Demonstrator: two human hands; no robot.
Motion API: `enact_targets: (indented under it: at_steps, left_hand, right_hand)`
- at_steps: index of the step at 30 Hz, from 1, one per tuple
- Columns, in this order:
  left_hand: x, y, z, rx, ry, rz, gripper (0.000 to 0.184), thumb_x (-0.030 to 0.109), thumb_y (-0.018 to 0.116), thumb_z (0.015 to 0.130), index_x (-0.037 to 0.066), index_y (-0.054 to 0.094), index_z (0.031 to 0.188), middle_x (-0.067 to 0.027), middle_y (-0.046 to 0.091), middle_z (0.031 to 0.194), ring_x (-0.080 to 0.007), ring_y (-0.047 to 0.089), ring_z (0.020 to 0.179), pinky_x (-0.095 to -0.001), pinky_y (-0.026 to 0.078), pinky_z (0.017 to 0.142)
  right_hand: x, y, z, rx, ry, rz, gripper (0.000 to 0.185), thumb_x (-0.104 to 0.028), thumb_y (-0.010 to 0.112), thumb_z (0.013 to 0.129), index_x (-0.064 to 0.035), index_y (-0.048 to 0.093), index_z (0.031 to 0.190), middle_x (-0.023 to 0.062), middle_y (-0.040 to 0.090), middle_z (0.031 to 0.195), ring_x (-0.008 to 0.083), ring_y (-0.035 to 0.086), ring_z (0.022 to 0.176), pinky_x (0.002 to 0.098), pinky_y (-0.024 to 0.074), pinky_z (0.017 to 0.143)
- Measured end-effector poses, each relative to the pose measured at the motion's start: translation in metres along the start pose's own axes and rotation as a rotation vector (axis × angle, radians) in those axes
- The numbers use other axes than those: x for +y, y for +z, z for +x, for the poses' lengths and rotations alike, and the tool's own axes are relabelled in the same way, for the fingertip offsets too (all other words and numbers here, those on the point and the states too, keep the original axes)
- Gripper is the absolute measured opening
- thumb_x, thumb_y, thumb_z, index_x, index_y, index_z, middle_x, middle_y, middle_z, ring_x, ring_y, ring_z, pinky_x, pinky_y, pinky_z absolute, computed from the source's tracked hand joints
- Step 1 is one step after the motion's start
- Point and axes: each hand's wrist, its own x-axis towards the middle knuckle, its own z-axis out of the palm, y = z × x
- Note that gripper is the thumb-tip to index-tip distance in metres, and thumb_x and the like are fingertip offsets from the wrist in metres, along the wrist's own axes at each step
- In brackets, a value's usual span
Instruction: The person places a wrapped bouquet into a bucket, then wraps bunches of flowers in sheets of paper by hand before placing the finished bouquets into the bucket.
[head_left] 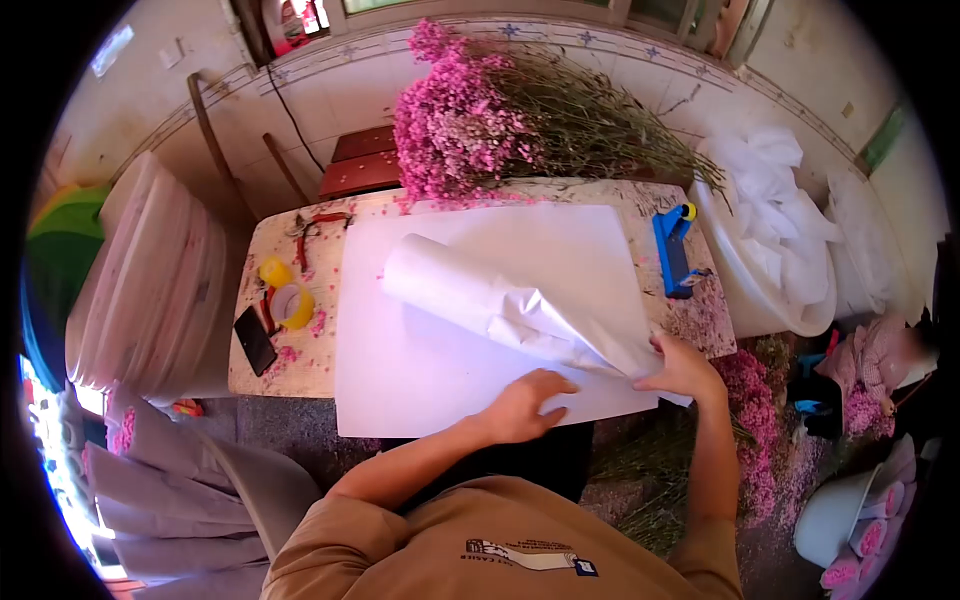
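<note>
A cone-shaped roll of white wrapping paper (450, 290) lies slantwise on flat white sheets (400, 385), its wide end at the upper left and creased along its right half. Whatever is inside the roll is hidden. At its narrow lower-right end, my right hand (688, 370) grips the paper between thumb and fingers. My left hand (528, 405) hovers near the front edge of the sheets, just below the roll. Its fingers are loosely curled, with a gap between thumb and forefinger, and it holds nothing.
Pink flowers with long stems (470, 120) lie along the table's back. A blue tape dispenser (675, 250) stands right; pliers (305, 240), tape rolls (292, 305) and a phone (255, 341) lie left. Wrapped bundles (160, 490) stand lower left. Another person (870, 360) is at right.
</note>
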Motion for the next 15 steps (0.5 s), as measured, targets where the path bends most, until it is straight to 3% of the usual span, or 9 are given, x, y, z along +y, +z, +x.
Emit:
enact_targets:
  at_steps: [1,2,4,6,7,10,11,12,15]
  left_hand:
    - [-0.015,-0.013,-0.017,0.0,-0.227,-0.172,0.048,0.01,0.071,0.092,0.0,0.058,0.138,-0.0182,0.067,0.127,-0.031,0.063,0.119,-0.0402,0.05,0.102]
    - [-0.028,-0.023,-0.032,0.004,-0.454,-0.348,0.046,0.01,0.069,0.094,0.0,0.058,0.138,-0.0179,0.067,0.129,-0.0281,0.064,0.118,-0.0378,0.051,0.101]
    - [-0.058,-0.039,-0.056,0.262,-0.577,-0.665,0.055,0.012,0.067,0.097,-0.002,0.049,0.147,-0.0179,0.064,0.136,-0.025,0.063,0.121,-0.0361,0.053,0.098]
    - [-0.061,-0.064,-0.062,0.529,-0.751,-1.002,0.069,0.014,0.066,0.098,-0.004,0.034,0.156,-0.0193,0.06,0.139,-0.0293,0.063,0.12,-0.037,0.052,0.101]
    - [-0.064,-0.073,-0.066,0.568,-0.719,-1.061,0.08,0.02,0.066,0.099,-0.004,0.019,0.16,-0.0184,0.054,0.147,-0.0306,0.06,0.125,-0.0405,0.049,0.105]
    - [-0.071,-0.083,-0.066,0.772,-0.614,-1.256,0.083,0.023,0.067,0.099,-0.001,0.018,0.161,-0.0169,0.049,0.149,-0.0314,0.056,0.129,-0.0441,0.046,0.108]
    - [-0.075,-0.083,-0.067,0.749,-0.582,-1.242,0.09,0.035,0.075,0.093,0.004,0.022,0.159,-0.0145,0.049,0.148,-0.0291,0.051,0.134,-0.0459,0.043,0.109]
    - [-0.077,-0.081,-0.068,0.762,-0.574,-1.25,0.09,0.035,0.075,0.093,0.004,0.022,0.159,-0.0145,0.049,0.148,-0.0291,0.051,0.134,-0.0459,0.043,0.109]
    - [-0.065,-0.062,-0.064,0.709,-0.51,-1.096,0.106,0.051,0.09,0.074,0.006,0.033,0.152,-0.0102,0.051,0.142,-0.0257,0.046,0.136,-0.0444,0.042,0.108]
  right_hand:
    - [-0.012,0.003,0.014,0.044,-0.116,0.038,0.105,-0.036,0.094,0.061,0.0061,0.046,0.144,0.0303,0.065,0.128,0.0379,0.066,0.118,0.0409,0.0518,0.098]
    - [-0.037,0.0,0.033,-0.067,-0.151,0.177,0.105,-0.034,0.093,0.064,0.0068,0.043,0.147,0.0279,0.064,0.131,0.035,0.065,0.119,0.0401,0.0505,0.101]
    - [-0.092,-0.001,0.073,-0.187,-0.149,0.422,0.101,-0.029,0.092,0.069,0.0067,0.042,0.149,0.024,0.063,0.135,0.0304,0.064,0.12,0.0381,0.0481,0.104]
    - [-0.114,0.019,0.117,-0.21,-0.124,0.522,0.096,-0.026,0.091,0.071,0.0059,0.044,0.148,0.0226,0.063,0.137,0.0288,0.064,0.12,0.0368,0.047,0.105]
    - [-0.117,0.037,0.147,-0.229,-0.179,0.543,0.094,-0.023,0.091,0.07,0.005,0.046,0.147,0.0213,0.064,0.136,0.0286,0.064,0.119,0.0363,0.0466,0.105]
    - [-0.148,0.046,0.16,-0.316,-0.252,0.531,0.092,-0.021,0.091,0.068,0.0037,0.049,0.146,0.0202,0.064,0.134,0.0288,0.064,0.12,0.0359,0.0462,0.106]
    - [-0.16,0.044,0.151,-0.366,-0.256,0.517,0.092,-0.021,0.092,0.066,0.0034,0.05,0.145,0.0203,0.065,0.134,0.0292,0.063,0.121,0.0361,0.0462,0.106]
    - [-0.171,0.039,0.133,-0.373,-0.26,0.504,0.092,-0.021,0.092,0.066,0.0034,0.05,0.145,0.0203,0.065,0.134,0.0292,0.063,0.121,0.0361,0.0462,0.106]
    - [-0.176,0.034,0.055,-0.088,-0.309,0.237,0.105,-0.026,0.096,0.061,0.0036,0.045,0.148,0.023,0.06,0.138,0.0333,0.058,0.13,0.0378,0.044,0.11]
